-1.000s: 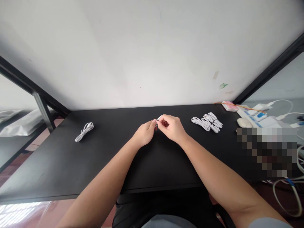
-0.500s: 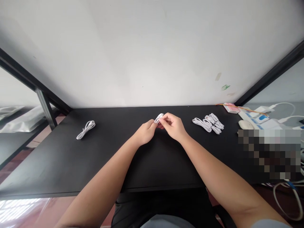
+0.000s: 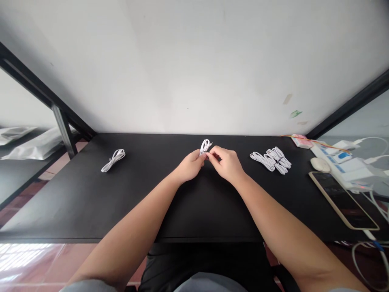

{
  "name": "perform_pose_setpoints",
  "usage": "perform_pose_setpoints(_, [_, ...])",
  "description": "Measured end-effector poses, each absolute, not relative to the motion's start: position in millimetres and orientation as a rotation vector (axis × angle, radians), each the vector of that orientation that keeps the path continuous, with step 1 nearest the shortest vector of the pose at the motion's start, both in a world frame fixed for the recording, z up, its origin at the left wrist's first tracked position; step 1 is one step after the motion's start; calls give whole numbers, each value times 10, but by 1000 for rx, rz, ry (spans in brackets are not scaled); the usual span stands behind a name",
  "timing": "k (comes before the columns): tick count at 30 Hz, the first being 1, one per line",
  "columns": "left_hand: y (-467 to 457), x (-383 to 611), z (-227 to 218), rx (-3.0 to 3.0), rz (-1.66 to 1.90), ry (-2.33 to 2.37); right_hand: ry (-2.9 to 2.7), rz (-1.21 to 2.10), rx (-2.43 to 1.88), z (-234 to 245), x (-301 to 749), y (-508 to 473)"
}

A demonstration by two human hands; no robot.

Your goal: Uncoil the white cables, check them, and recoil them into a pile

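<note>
My left hand (image 3: 192, 165) is closed around the lower part of a coiled white cable (image 3: 205, 145), whose loops stick up above the fingers over the middle of the black table. A thin black tie (image 3: 204, 152) crosses the coil at its waist. Thumb and forefinger of my right hand (image 3: 225, 161) pinch the tie close to the coil; its end is hidden by the fingertips. Off to the left lies another coiled white cable (image 3: 113, 160), with no dark tie visible on it. Several coiled white cables (image 3: 271, 160) lie in a pile on the right, with dark ties around them.
Along the right edge of the black table (image 3: 136, 211) are a phone (image 3: 343, 200), a white rounded case (image 3: 320, 164), a power strip (image 3: 330, 160) with plugged-in chargers and a pink-and-white packet (image 3: 302, 141). A white wall (image 3: 188, 73) rises behind; dark metal posts flank both sides.
The cable coil in my left hand has turned more upright, showing its loops. My right fingers still pinch at its middle. The whole view has shifted slightly.
</note>
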State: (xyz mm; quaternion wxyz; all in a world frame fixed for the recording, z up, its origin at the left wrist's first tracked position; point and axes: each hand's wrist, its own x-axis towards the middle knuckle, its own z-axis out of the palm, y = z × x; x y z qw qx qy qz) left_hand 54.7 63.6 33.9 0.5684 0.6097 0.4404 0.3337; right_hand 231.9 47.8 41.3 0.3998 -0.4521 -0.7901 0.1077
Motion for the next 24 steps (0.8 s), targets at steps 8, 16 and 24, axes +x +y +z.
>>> perform_pose_setpoints(8, [615, 567, 371, 1289, 773, 939, -2128, 171, -1179, 435, 2347, 489])
perform_pose_setpoints(16, [647, 580, 339, 1180, 833, 907, -2022, 343, -1175, 414, 2337, 499])
perform_pose_setpoints(24, [683, 561, 316, 1114, 893, 878, -1629, 896, -1153, 289, 2305, 579])
